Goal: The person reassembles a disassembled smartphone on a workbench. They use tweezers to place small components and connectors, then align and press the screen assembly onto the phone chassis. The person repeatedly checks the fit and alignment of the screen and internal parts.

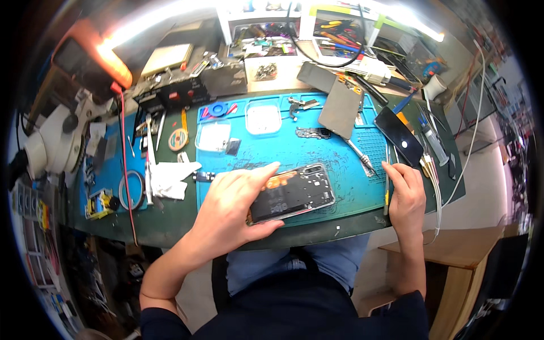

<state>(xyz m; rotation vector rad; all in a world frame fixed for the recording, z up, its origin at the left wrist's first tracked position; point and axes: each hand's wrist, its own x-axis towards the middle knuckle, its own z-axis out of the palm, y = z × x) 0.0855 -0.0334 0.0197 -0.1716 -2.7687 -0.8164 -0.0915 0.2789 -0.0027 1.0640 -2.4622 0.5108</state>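
Observation:
My left hand [229, 198] grips an opened phone [300, 192] by its left end, thumb below and fingers above. The phone's back is off, so a black battery and an orange flex cable show; it is slightly tilted over the blue work mat [351, 198]. At the mat's right edge, my right hand [408, 195] has thumb and forefinger closed at a thin, upright tool [387, 195] with a yellow part. Its exact kind is too small to make out. Above the phone, a dark phone circuit board [313, 132] lies on the mat.
A phone with a dark back [399, 136] and a grey flat panel [341, 107] lie toward the right. Clear plastic trays [263, 118] sit at the mat's back. White tissue [173, 178], a tape roll [131, 190] and a red cable [126, 153] are at left; a syringe [435, 144] is at right.

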